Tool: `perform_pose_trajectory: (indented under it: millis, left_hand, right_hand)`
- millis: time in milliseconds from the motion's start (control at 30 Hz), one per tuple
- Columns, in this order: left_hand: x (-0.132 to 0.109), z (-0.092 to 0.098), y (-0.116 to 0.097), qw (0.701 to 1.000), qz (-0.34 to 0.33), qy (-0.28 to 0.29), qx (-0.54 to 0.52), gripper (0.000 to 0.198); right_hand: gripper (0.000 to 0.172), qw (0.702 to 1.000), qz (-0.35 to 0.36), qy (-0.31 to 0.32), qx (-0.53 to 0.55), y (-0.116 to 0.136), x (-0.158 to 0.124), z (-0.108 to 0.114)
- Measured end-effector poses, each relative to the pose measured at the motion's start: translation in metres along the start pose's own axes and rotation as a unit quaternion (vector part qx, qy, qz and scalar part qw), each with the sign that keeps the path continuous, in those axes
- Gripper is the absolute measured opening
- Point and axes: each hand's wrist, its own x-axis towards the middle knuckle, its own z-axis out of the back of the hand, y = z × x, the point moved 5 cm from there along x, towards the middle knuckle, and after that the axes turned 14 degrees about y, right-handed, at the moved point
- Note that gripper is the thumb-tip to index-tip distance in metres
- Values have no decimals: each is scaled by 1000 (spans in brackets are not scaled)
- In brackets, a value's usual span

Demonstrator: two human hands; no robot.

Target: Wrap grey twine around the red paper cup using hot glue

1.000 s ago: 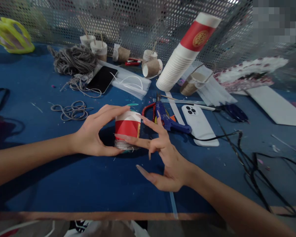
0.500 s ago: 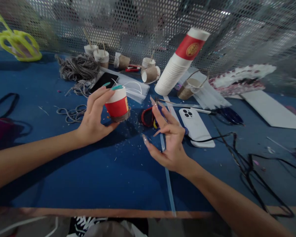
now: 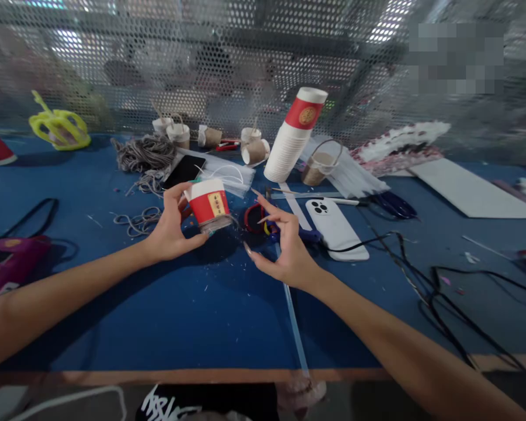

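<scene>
In the head view my left hand (image 3: 172, 231) is closed around a red and white paper cup (image 3: 206, 202), held tilted above the table. Grey cord (image 3: 215, 223) is wound around the cup's lower end, and a thin strand seems to stick out on its right. My right hand (image 3: 289, 248) hovers just right of the cup, fingers apart, with nothing visible in them. Close to its fingertips lie red-handled scissors (image 3: 253, 219). A blue glue gun (image 3: 309, 235) lies partly hidden behind this hand.
Behind stand a leaning stack of paper cups (image 3: 289, 137) and several cord-wrapped cups (image 3: 318, 169). Grey yarn (image 3: 142, 153) and a black phone (image 3: 184, 171) lie at back left. A white phone (image 3: 339, 228) and black cables (image 3: 438, 298) are right; a purple glue gun (image 3: 17, 260) is left.
The cup has turned in my left hand, so its yellow label now faces me. My right hand's fingers have drawn a little closer to the cup. The view has tilted up and left.
</scene>
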Motion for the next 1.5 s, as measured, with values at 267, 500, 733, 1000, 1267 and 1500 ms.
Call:
perform_pose_trajectory:
  millis: [267,500,733,1000,1267,1500]
  left_hand:
    - [-6,-21,-36,993,21,71,92,85]
    - [-9,-22,-60,968,-50,0,245,101]
    - [-9,-26,-65,968,-67,34,241,95]
    - [-10,-32,-69,951,-130,43,277,99]
    - [-8,-30,-58,987,-103,82,94,98]
    - [-7,-24,-62,968,-48,10,245,87]
  right_hand:
    - [90,995,2,47,90,4,0,-5]
    - [81,934,-115,94,326,14,-2,-22]
    - [71,849,-223,46,476,8,-2,-36]
    - [68,830,-233,44,505,13,0,-43]
    - [53,798,-263,36,541,14,1,-40]
    - [57,802,-269,19,533,6,-1,-42]
